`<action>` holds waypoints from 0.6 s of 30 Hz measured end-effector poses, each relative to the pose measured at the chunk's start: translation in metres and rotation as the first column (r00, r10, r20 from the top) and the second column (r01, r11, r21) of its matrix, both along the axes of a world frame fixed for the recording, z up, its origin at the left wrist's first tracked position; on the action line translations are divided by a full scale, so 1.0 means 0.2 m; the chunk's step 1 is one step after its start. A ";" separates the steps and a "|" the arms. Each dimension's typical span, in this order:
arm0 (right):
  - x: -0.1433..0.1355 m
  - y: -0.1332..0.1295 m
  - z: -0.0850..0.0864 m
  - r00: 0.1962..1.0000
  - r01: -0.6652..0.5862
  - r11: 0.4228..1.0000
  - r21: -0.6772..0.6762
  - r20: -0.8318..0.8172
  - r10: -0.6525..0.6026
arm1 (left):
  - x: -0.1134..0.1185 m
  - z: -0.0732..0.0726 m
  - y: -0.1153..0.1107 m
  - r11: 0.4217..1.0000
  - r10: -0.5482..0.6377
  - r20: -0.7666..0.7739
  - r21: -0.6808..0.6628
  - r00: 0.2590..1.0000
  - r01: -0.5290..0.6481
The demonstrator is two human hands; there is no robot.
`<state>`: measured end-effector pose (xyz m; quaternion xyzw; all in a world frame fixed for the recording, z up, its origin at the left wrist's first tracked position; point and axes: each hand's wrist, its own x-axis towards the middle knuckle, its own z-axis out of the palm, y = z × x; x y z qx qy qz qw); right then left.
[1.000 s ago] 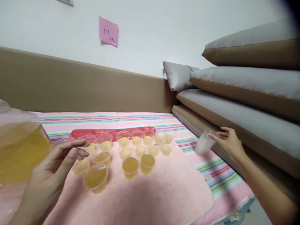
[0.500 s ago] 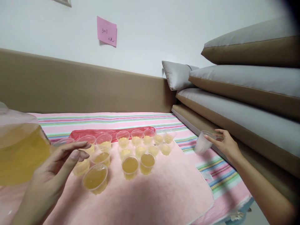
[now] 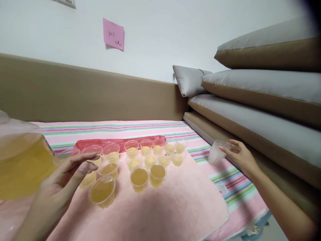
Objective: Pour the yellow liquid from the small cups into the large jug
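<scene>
At the left, my left hand (image 3: 59, 180) is raised with thumb and fingers apart and nothing between them. It overlaps a large clear container of yellow liquid (image 3: 22, 164) and several cups behind it. Closest on its right is a clear plastic cup filled with yellow liquid (image 3: 102, 190). On the far right, my right hand (image 3: 239, 155) has thumb and fingers at the rim of a whitish stack of clear plastic cups (image 3: 216, 154), which leans slightly on the striped cloth. Two more filled cups, a left one (image 3: 139, 177) and a right one (image 3: 157, 173), stand mid-mat.
Several smaller-looking cups stand in rows behind, before a red plastic bag (image 3: 120, 143). Under them lies a pink mat (image 3: 175, 197) on a striped cloth (image 3: 150, 126). Stacked grey-brown cushions (image 3: 263, 110) rise on the right. A pink note (image 3: 113, 34) is on the wall.
Almost nothing differs. My left hand has shifted very slightly to the right and down; my right hand stays at the cup stack.
</scene>
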<state>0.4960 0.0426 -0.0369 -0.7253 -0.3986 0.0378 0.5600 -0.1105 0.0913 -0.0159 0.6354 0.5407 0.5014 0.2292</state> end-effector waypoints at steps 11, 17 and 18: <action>-0.02 -0.03 -0.16 0.979 -0.053 0.999 -0.010 -0.195 0.050 | -0.01 0.00 -0.01 1.000 -0.009 -0.016 0.018 1.000 0.009; -0.02 -0.02 -0.19 0.977 -0.031 0.999 0.012 -0.208 0.033 | 0.00 0.01 -0.01 1.000 -0.010 -0.028 0.021 1.000 0.011; -0.02 -0.02 -0.19 0.977 -0.027 1.000 0.013 -0.212 0.029 | 0.00 0.01 -0.01 1.000 -0.010 -0.030 0.023 1.000 0.011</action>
